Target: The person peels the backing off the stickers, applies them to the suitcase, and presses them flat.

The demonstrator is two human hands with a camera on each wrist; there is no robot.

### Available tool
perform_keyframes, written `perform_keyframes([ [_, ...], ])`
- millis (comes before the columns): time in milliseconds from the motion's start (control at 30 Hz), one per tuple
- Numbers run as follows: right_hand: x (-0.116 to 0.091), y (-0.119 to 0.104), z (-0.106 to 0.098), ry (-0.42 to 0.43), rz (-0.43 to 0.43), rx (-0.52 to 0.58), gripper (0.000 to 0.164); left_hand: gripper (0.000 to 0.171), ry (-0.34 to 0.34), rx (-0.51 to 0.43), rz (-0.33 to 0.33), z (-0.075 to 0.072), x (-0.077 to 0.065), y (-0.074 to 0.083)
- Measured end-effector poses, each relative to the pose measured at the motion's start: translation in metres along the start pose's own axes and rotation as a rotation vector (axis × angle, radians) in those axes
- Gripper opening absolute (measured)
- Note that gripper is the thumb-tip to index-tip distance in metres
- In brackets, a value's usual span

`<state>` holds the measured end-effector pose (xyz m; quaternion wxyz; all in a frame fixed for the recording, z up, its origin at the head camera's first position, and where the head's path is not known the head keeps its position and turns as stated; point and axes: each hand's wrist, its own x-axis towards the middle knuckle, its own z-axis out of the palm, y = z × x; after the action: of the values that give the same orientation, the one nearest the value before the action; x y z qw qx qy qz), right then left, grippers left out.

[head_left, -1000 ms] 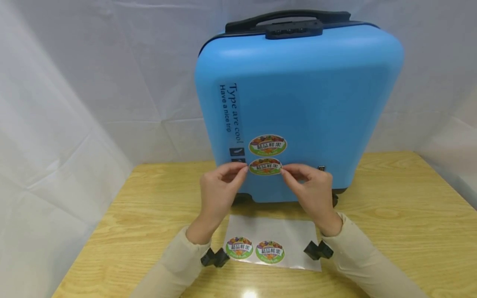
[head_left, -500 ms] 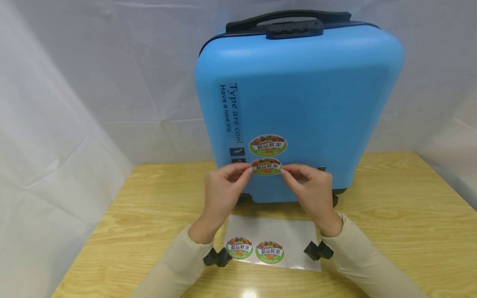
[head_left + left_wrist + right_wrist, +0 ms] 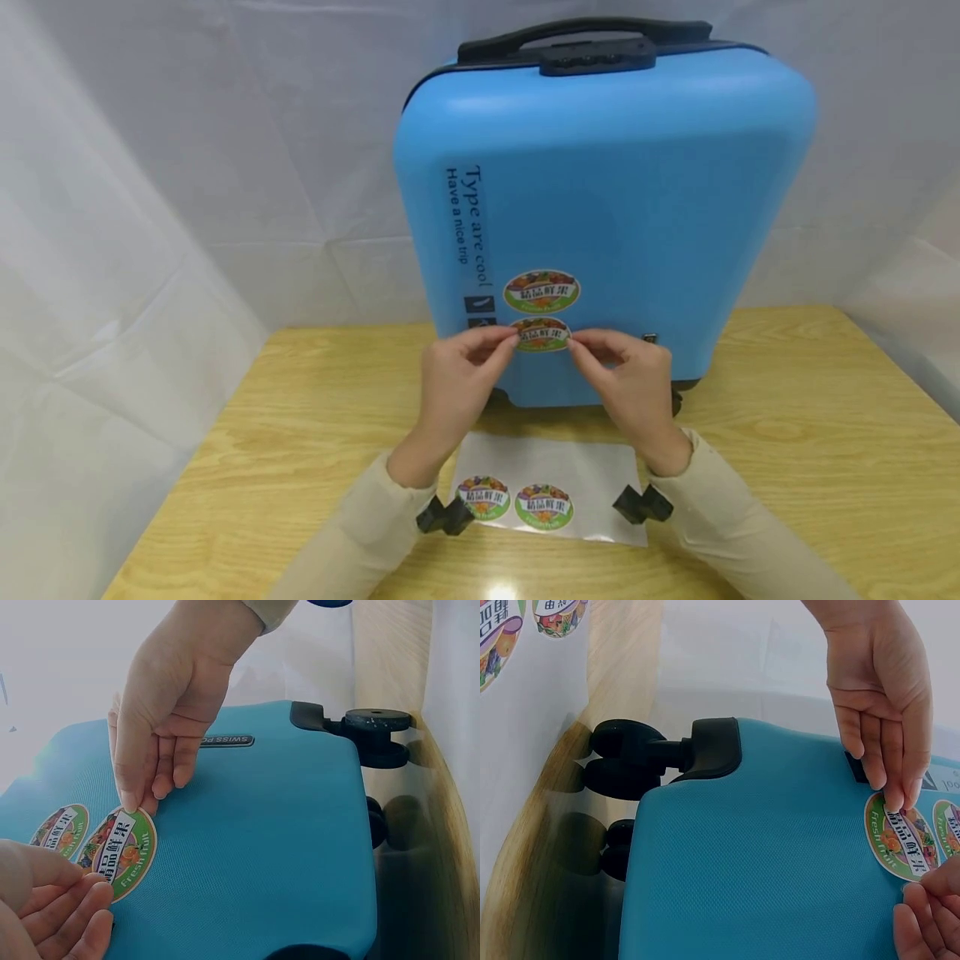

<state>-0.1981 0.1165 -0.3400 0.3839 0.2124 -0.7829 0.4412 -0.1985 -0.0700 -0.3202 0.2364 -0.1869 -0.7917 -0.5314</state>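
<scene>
A blue suitcase (image 3: 637,217) stands upright on the table. An oval fruit sticker (image 3: 543,335) lies against its lower front, just below a matching sticker (image 3: 542,291). My left hand (image 3: 459,387) holds the lower sticker's left end between thumb and fingertips, covering that end in the head view. At the opposite end, my right hand (image 3: 632,385) pinches the edge with thumb and forefinger. The left wrist view shows this sticker (image 3: 135,859) between both hands, its face outward. Also in the right wrist view, the sticker (image 3: 891,841) sits close to the suitcase shell.
A white backing sheet (image 3: 600,467) lies on the wooden table (image 3: 322,467) in front of the suitcase, with two more oval stickers (image 3: 544,507) on it. Black wheels (image 3: 622,759) hold up the suitcase. White cloth (image 3: 187,167) hangs behind.
My left hand has shifted right, its fingertips now covering more of the lower sticker's left end. My right hand has stayed nearly in place. The head view has shifted slightly.
</scene>
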Motion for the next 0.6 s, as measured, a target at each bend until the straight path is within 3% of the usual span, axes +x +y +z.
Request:
perform_keyframes([
  [600,-0.0001,0.0004,-0.0004,-0.004,-0.011,-0.008,0.01,0.013,-0.002,-0.055,0.019,0.0087,0.0039,0.0051],
])
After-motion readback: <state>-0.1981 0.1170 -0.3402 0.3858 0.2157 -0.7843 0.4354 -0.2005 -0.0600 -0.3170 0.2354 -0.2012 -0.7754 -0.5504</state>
